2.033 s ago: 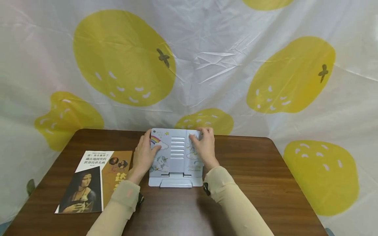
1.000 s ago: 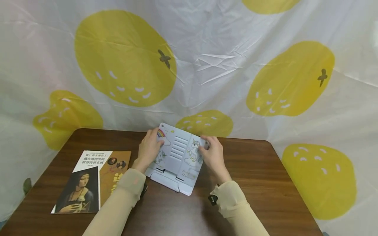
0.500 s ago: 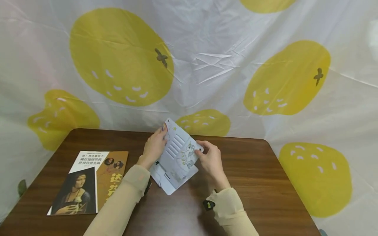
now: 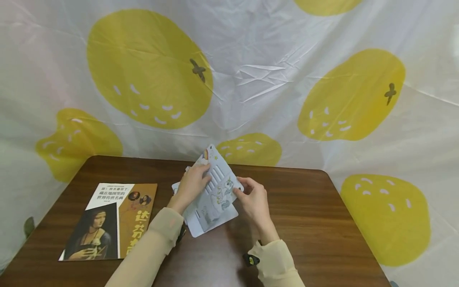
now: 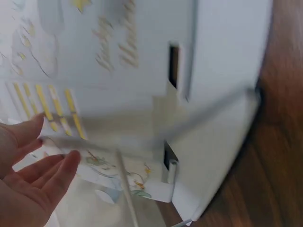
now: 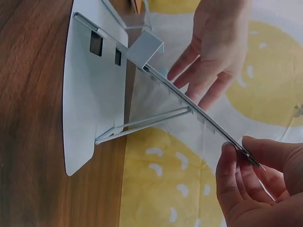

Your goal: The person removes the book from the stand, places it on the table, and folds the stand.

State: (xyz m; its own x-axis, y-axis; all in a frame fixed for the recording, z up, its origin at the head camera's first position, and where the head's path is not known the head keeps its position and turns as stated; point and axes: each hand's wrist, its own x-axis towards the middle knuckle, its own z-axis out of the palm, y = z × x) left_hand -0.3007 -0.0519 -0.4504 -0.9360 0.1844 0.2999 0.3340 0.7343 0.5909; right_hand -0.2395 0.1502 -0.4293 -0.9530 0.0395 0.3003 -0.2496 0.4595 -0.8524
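A white metal book stand (image 4: 218, 199) with unicorn and rainbow prints stands turned at an angle on the table, its slotted back panel tilted above a flat base (image 6: 85, 113). My right hand (image 4: 256, 199) pinches the panel's upper corner between thumb and fingers, plain in the right wrist view. Across the panel's front lies my left hand (image 4: 193, 181), fingers extended at the raised slots (image 5: 47, 106). A thin support wire (image 6: 147, 124) props the panel from behind. Part of the front ledge (image 6: 147, 49) juts out beside the left hand.
A book (image 4: 107, 223) with a painted portrait on its cover lies flat on the wooden table (image 4: 305, 223), left of the left forearm. Behind the table's far edge hangs a white curtain (image 4: 251, 48) with yellow fruit prints.
The book stand has turned from facing me to facing left, its top swinging right. My left hand has slid from its side edge onto the panel's front; the right hand keeps its corner.
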